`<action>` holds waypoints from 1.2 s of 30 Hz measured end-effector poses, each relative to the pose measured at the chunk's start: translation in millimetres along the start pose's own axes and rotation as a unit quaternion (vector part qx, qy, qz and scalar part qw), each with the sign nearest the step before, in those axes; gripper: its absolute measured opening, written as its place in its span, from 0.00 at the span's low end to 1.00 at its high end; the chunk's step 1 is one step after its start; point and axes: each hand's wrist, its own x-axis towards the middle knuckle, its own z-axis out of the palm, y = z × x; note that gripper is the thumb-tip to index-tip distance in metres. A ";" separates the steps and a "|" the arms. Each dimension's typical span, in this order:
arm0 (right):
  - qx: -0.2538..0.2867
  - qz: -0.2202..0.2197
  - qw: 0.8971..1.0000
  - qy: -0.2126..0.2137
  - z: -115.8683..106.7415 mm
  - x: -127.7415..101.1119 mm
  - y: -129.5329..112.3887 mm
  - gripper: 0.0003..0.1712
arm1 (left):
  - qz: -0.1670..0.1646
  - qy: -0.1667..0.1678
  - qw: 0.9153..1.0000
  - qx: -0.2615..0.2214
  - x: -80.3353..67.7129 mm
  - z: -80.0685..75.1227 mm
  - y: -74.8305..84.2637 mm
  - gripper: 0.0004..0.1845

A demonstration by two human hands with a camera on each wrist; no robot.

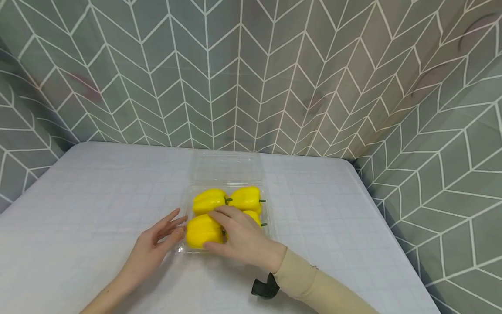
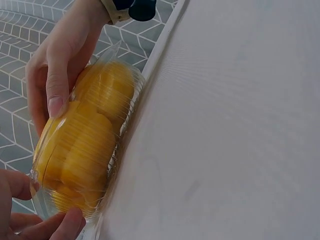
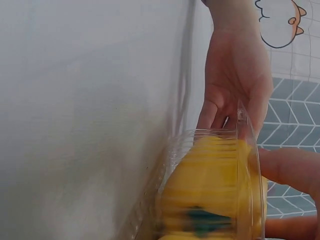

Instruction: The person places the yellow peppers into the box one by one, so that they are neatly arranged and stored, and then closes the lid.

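Several yellow bell peppers lie in a clear plastic clamshell container [image 1: 193,250], two at the back and others in front. My right hand [image 1: 245,233] grips the front-left bell pepper [image 1: 201,233] from the right, thumb at its near side and fingers over its top. This hand partly covers the front-right pepper [image 1: 252,215]. My left hand [image 1: 150,244] is at the container's left side, its fingers extended, with fingertips right at the rim. In the left wrist view, fingertips [image 2: 74,217] of this hand overlap the container's end wall. Through the clear wall in the right wrist view, a pepper's green stem [image 3: 205,220] shows.
The container's clear lid [image 1: 227,168] lies folded open toward the back table edge. A white cloth covers the table [image 1: 333,226]. Grey curtains [image 1: 251,78] with white chevron lines stand behind and at the sides. A black wrist mount [image 1: 265,288] hangs by the right sleeve.
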 end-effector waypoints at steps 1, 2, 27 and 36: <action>-0.002 -0.001 1.000 0.002 0.0 -0.8 0.7 0.36 | 0.002 0.000 1.000 0.000 -0.1 0.3 -0.2 0.31; -0.004 -0.002 1.000 0.004 0.0 -1.4 1.5 0.36 | 0.004 0.000 1.000 0.000 -0.3 0.5 -0.3 0.31; 0.122 0.026 0.984 0.128 -13.2 -30.9 40.2 0.23 | -0.019 -0.018 0.999 -0.047 0.8 9.6 1.0 0.33; 0.169 0.142 0.954 0.204 -25.1 -34.0 94.4 0.22 | -0.001 -0.024 0.996 -0.089 7.2 12.8 1.3 0.30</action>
